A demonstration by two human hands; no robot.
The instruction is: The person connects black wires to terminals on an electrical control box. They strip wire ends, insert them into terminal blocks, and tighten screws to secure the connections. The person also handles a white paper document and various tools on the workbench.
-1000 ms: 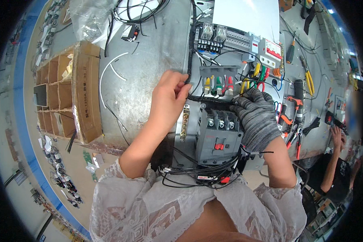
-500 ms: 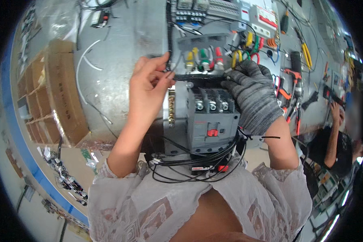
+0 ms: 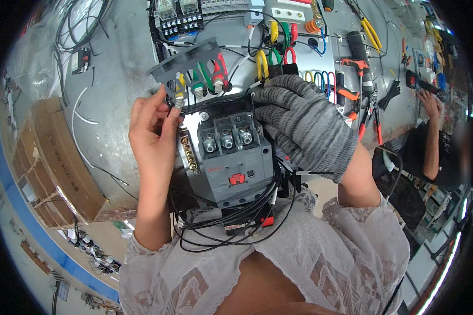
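Note:
My left hand (image 3: 153, 128) is bare, its thumb and fingers pinched together on a thin black wire beside the yellow-sleeved cable lug (image 3: 180, 92). My right hand (image 3: 305, 123), in a grey knitted glove, has curled fingers at the right end of a black wire bundle (image 3: 215, 105); what they grip is hidden. This bundle runs between both hands, behind a dark grey circuit breaker (image 3: 236, 163) with a red toggle and three screw terminals. Beyond it, a tilted grey bracket (image 3: 186, 60) stands over yellow, green and red lugs. A brass terminal strip (image 3: 189, 152) lies left of the breaker.
Looped black wires (image 3: 231, 226) hang off the panel's near edge. Right of the panel lie an orange-handled tool (image 3: 355, 64), a black-handled tool (image 3: 358, 47) and yellow-handled pliers (image 3: 370, 34). A cardboard box (image 3: 63, 157) stands at left. Another person's hand (image 3: 431, 105) works at far right.
The view has shifted, so panel and breaker appear further left and slightly turned. My left fingers have come closer to the yellow lug. My right hand stays by the breaker's far right corner.

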